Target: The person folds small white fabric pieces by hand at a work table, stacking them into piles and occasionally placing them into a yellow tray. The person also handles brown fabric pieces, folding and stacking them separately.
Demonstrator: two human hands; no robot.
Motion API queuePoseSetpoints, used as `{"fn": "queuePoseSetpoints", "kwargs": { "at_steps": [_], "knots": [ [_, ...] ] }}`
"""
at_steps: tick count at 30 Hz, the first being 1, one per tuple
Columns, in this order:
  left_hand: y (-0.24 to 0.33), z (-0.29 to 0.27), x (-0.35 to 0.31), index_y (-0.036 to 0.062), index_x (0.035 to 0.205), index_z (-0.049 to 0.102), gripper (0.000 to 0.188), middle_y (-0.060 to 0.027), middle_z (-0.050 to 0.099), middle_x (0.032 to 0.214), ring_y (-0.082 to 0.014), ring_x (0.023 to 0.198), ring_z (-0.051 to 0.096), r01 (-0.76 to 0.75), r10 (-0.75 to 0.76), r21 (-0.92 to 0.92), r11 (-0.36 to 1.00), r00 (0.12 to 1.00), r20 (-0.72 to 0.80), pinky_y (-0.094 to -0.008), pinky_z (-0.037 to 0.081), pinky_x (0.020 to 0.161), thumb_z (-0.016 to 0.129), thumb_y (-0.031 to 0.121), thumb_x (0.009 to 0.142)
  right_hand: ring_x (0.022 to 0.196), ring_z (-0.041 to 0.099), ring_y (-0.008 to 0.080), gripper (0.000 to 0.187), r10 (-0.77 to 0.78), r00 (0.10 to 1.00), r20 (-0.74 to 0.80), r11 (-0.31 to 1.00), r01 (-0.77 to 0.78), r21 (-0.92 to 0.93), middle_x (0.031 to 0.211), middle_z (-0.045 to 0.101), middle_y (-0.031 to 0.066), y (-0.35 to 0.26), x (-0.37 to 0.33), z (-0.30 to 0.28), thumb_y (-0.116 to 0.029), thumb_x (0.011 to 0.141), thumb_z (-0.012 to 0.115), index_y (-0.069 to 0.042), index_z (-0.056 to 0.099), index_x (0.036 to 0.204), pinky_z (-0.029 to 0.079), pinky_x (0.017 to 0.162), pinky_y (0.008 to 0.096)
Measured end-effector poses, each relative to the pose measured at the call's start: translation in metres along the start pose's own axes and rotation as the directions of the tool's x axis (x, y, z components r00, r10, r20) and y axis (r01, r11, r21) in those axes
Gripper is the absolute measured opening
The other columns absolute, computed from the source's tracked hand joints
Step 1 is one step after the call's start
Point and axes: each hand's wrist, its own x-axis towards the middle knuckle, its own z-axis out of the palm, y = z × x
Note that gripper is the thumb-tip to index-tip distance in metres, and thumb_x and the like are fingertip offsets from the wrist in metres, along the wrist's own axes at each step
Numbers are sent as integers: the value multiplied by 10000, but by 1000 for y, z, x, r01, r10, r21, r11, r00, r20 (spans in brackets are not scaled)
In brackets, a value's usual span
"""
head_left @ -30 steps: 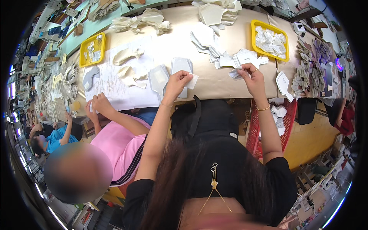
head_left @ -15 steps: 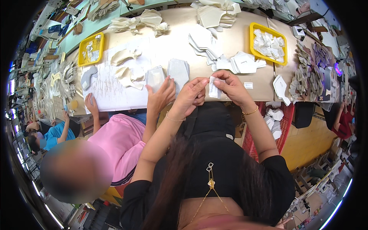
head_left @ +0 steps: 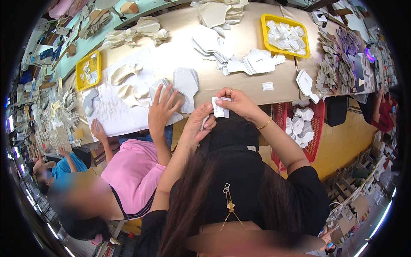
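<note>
Right hand (head_left: 233,102) pinched tight, thumb against fingers, and it has the white label (head_left: 221,108) held up right at the bench's (head_left: 242,82) front edge, above the dark lap! Left hand (head_left: 200,121) comes in close on the label's left side, fingers curled well in, a pale strip (head_left: 205,122) showing between them; whether its thumb touches the label, I cannot tell. Over to the right, 1 flat tag (head_left: 267,86) lies near the front edge, and beyond it 1 white cut piece (head_left: 306,85) points its narrow end at that same edge. To the left, a co-worker's hand (head_left: 162,109), fingers spread, sits beside the grey stack (head_left: 186,83) near the front edge. Up towards the far right corner, a yellow tray (head_left: 264,33) brims with small white pieces, and below the front edge stands a red basket (head_left: 318,128), loaded too!
</note>
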Motion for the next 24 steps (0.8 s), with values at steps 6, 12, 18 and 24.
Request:
{"fn": "queuePoseSetpoints", "kwargs": {
  "at_steps": [6,12,18,24],
  "knots": [
    [-1,1,0,69,999,578,192,13,558,786,-55,441,392,19,-21,-17,1000,992,-124,-212,294,433,586,250,936,842,558,64,224,-59,997,-40,983,51,-178,919,618,14,5,-1,-1,-189,896,648,-25,575,1031,463,763,237],
    [-11,-13,5,62,974,583,176,-1,569,726,-70,433,402,80,-96,-139,987,990,-107,-216,303,428,586,234,936,840,567,84,251,-3,999,-37,994,-1,-107,908,616,34,10,-1,-3,-195,867,681,-8,592,1010,469,748,234],
    [-17,-20,8,62,988,572,195,-11,561,701,-72,427,418,30,-42,-137,990,996,-84,-209,303,420,589,248,932,834,558,93,240,109,993,-43,994,-108,22,912,615,39,18,-3,-5,-186,872,669,-8,600,1017,464,745,248],
    [-28,-21,3,75,1018,558,183,12,551,767,-50,524,446,61,-73,-389,919,997,-18,-162,361,444,563,237,933,896,577,136,236,118,992,-47,987,-122,-102,956,620,65,21,-3,1,-180,892,613,-6,603,1050,462,806,287]
  ]
}}
